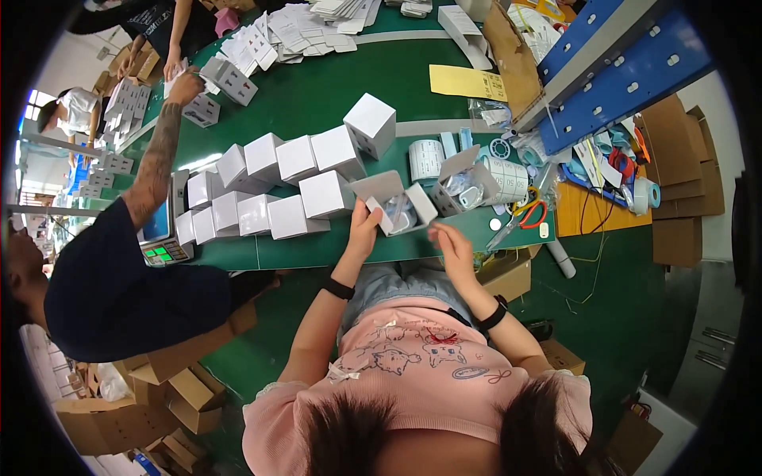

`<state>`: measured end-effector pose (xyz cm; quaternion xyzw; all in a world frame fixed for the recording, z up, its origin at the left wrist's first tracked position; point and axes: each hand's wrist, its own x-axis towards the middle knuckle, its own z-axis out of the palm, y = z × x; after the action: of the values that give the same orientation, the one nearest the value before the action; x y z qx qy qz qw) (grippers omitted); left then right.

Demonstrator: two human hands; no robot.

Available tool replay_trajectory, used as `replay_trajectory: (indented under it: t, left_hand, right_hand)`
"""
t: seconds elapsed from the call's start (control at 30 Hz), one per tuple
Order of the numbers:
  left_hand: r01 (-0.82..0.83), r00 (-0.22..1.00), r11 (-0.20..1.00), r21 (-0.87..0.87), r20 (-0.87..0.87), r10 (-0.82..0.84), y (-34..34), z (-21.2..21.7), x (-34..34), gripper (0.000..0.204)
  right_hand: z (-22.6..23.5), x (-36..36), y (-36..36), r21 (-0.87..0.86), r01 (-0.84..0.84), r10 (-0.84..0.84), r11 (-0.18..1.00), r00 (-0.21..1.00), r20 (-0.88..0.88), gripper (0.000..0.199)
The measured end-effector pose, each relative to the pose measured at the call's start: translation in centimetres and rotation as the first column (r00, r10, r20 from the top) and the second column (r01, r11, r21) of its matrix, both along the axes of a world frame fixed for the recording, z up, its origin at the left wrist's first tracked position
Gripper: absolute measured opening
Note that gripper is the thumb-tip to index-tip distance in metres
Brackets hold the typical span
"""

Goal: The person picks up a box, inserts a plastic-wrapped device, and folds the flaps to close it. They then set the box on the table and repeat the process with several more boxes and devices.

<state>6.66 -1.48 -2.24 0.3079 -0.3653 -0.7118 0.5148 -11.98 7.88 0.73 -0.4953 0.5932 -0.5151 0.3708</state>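
My left hand [363,230] is closed on the left side of a small white box [379,189], whose flaps stand up. Inside that box lies a clear-wrapped item with pale blue and white parts. My right hand [452,244] is beside the box's near right corner, its fingers apart and seemingly empty; whether a fingertip touches the box I cannot tell. Just right of it stands a second opened box [444,205] with similar wrapped blue-and-white contents. Rows of closed white boxes [298,216] stand to the left on the green table [317,87].
Right of the boxes lie label rolls [426,160], orange-handled scissors [533,214] and a yellow paper [468,82]. A blue metal upright [627,71] rises at the right. On the left a co-worker's tattooed arm [159,155] reaches over a scale [165,252]. Flat cartons pile at the back.
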Motion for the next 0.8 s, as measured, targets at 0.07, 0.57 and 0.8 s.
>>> replay_trajectory:
  t: [0.07, 0.57, 0.8]
  left_hand:
    - [0.087, 0.996, 0.996, 0.021, -0.020, -0.086, 0.5, 0.2, 0.5, 0.056]
    - [0.224, 0.877, 0.720, -0.657, 0.458, 0.145, 1.9, 5.3, 0.8, 0.036]
    - [0.488, 0.677, 0.601, -0.633, 0.709, 0.198, 2.3, 6.6, 2.0, 0.036]
  right_hand:
    - [-1.3, 1.2, -0.3, 0.182, -0.036, 0.007, 0.983, 0.988, 0.156, 0.028]
    - [1.0, 3.1, -4.4, 0.152, -0.115, 0.123, 0.982, 0.992, -0.041, 0.046]
    - [-0.5, 1.7, -3.9, -0.026, -0.188, 0.176, 0.982, 0.854, 0.490, 0.049]
